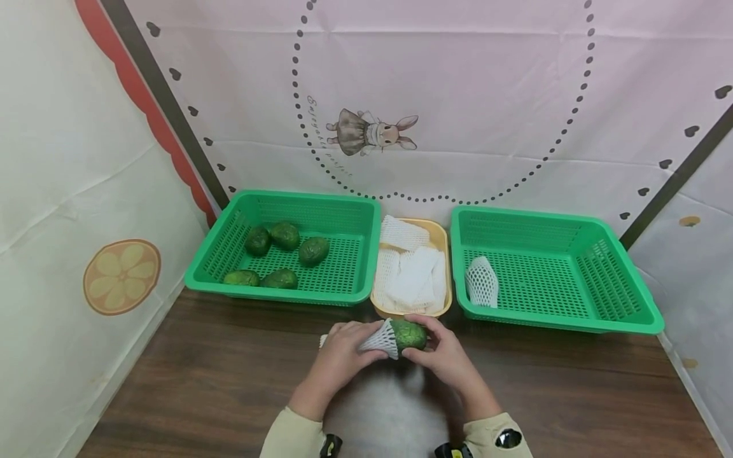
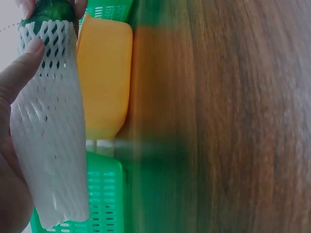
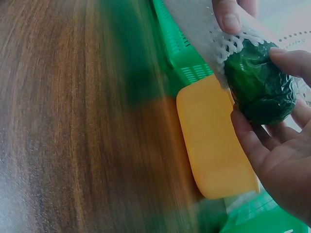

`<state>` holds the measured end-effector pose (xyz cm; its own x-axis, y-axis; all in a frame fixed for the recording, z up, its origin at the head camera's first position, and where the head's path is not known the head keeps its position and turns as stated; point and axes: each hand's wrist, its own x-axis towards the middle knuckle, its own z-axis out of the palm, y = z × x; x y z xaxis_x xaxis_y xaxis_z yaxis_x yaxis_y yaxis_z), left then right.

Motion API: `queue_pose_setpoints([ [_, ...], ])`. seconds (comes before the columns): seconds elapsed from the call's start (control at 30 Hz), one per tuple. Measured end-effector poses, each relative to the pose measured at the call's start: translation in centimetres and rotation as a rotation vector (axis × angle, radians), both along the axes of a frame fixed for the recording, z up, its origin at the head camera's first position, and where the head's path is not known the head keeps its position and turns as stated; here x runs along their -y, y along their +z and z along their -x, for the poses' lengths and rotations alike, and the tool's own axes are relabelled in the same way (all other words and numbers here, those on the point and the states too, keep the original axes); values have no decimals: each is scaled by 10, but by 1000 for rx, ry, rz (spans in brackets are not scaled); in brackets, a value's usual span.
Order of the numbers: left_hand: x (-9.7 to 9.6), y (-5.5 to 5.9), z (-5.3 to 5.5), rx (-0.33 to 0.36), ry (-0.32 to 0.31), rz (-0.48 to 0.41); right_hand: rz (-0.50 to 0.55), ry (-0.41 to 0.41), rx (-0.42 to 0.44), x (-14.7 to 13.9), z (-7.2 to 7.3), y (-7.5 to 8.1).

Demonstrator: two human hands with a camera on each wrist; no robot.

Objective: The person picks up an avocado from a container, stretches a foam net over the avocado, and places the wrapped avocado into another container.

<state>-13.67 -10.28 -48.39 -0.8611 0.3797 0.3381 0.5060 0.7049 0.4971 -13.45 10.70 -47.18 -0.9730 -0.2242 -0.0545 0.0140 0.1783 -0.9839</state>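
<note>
My right hand (image 1: pixel 445 352) grips the bare end of a dark green avocado (image 1: pixel 410 335), thumb on one side and fingers on the other. The avocado's other end sits inside the mouth of a white foam net sleeve (image 2: pixel 51 126). Around that sleeve my left hand (image 1: pixel 345 353) is curled, its thumb pressing near the net's rim. In the right wrist view the avocado (image 3: pixel 260 82) looks shiny and wrinkled, as if wrapped in thin film. The sleeve's far end hangs flat and slack beyond the left palm. Both hands are over the table, in front of the yellow basket (image 1: pixel 441 238).
At the left, a green basket (image 1: pixel 366 254) holds several avocados (image 1: pixel 314 252). The yellow basket contains more white net sleeves (image 1: pixel 415 273). A green basket (image 1: pixel 572 321) on the right has one net-covered item (image 1: pixel 482 282) at its left end. Brown wooden table (image 1: pixel 229 369) lies in front.
</note>
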Motion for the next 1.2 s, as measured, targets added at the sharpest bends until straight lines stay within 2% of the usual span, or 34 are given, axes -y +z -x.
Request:
queue_pose_setpoints([
  [0.17,-5,1,0,20,-22,32,-17,7,-3,-1,1,-2],
  [0.37,-12,0,2,44,-64,95,-31,70,-39,-4,3,-5],
  [0.47,-14,1,4,35,-65,113,16,86,-13,-9,3,-6],
  [0.6,-13,3,6,15,-51,122,99,26,36,-17,3,-6],
  [0.9,-17,9,10,-5,-69,141,126,-104,84,-22,4,-6],
  [1.2,-29,17,22,-76,-101,124,208,-159,96,-22,7,2],
])
